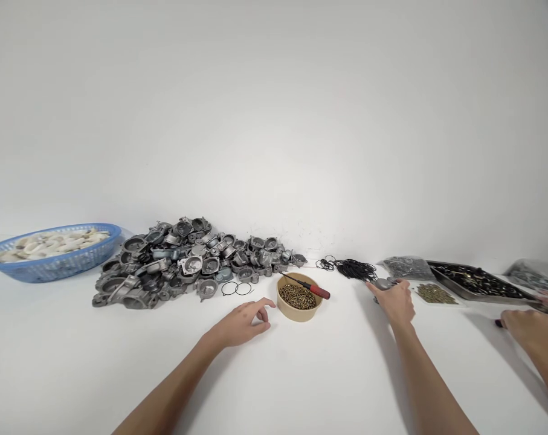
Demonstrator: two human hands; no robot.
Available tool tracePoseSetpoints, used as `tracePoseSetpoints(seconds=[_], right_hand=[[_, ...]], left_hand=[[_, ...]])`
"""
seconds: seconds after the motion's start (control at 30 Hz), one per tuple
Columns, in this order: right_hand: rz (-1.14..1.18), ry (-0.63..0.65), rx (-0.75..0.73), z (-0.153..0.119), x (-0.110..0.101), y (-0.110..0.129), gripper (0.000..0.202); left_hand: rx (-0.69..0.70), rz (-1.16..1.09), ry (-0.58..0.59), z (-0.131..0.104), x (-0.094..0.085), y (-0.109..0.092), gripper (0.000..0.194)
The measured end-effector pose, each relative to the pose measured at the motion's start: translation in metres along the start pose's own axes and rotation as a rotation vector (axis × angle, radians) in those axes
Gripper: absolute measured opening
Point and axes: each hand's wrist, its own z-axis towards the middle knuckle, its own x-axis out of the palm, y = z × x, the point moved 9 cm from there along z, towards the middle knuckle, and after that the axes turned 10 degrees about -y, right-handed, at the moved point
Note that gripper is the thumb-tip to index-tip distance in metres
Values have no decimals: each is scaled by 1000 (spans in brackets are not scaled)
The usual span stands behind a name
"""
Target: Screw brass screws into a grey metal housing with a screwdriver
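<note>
My left hand (246, 321) hovers over the white table, just left of a tan bowl (299, 314) of brass screws, its fingers apart and holding nothing. A screwdriver with a red handle (319, 291) lies across the bowl's rim. Farther right, my right hand (395, 300) has its fingers round a grey metal part (385, 283), beside a bundle of black rubber rings (356, 269). Two thin black rings (237, 289) lie in front of a large pile of grey metal housings (165, 266).
A blue basket (51, 266) of whitish pieces stands at the far left. On the right are a plastic bag (407, 267), small brass pieces (435, 294) and a dark tray (495, 297) of parts. Another person's hands (531, 328) work at the right edge, near another bag (534, 275).
</note>
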Motion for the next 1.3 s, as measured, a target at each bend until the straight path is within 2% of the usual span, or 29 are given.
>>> tracePoseSetpoints(seconds=[0.07, 0.13, 0.2, 0.27, 0.3, 0.33, 0.4, 0.47, 0.53, 0.63, 0.77, 0.93, 1.0, 1.07, 1.13, 1.2, 1.3], right_hand=[[-9, -20, -1, -1, -5, 2, 109], [-4, -104, -35, -2, -18, 9, 107], [67, -245, -153, -5, -38, 26, 94], [228, -337, -334, -15, -56, 49, 73], [322, -315, -416, -22, -58, 61, 64], [409, -233, -465, -30, -55, 71, 57], [510, 60, -529, -50, -34, 92, 50], [506, 389, -694, -87, -9, 116, 46], [400, 516, -816, -117, 7, 128, 43], [315, 543, -887, -137, 17, 135, 35], [387, 476, -900, -142, 11, 141, 31], [656, 388, -734, -137, -7, 142, 40], [770, 359, -639, -134, -14, 140, 44], [829, 324, -573, -132, -19, 137, 45], [842, 300, -547, -131, -22, 136, 45], [837, 289, -538, -130, -22, 136, 45], [813, 287, -539, -129, -18, 136, 48]], left_hand=[[-6, 3, 0, 0, 0, 0, 42], [-7, 5, 1, -1, 0, -1, 43], [1, 1, 0, -1, 0, -1, 42], [9, -4, -5, 0, 1, 0, 37], [12, -4, -10, 1, 1, 1, 33], [14, -2, -14, 1, 1, 2, 30], [19, 7, -24, 2, 2, 5, 24], [32, 15, -32, 3, 2, 5, 22], [44, 20, -35, 4, 2, 4, 22], [46, 31, -27, 4, 3, 3, 20], [43, 38, -24, 4, 3, -1, 19], [49, 90, -41, 5, 3, -5, 13], [59, 174, -23, 5, 6, -9, 17], [126, 297, 8, 5, 14, -20, 29], [283, 426, 54, 0, 33, -42, 38], [471, 471, 113, -15, 64, -69, 38], [693, 332, 270, -58, 124, -104, 35]])
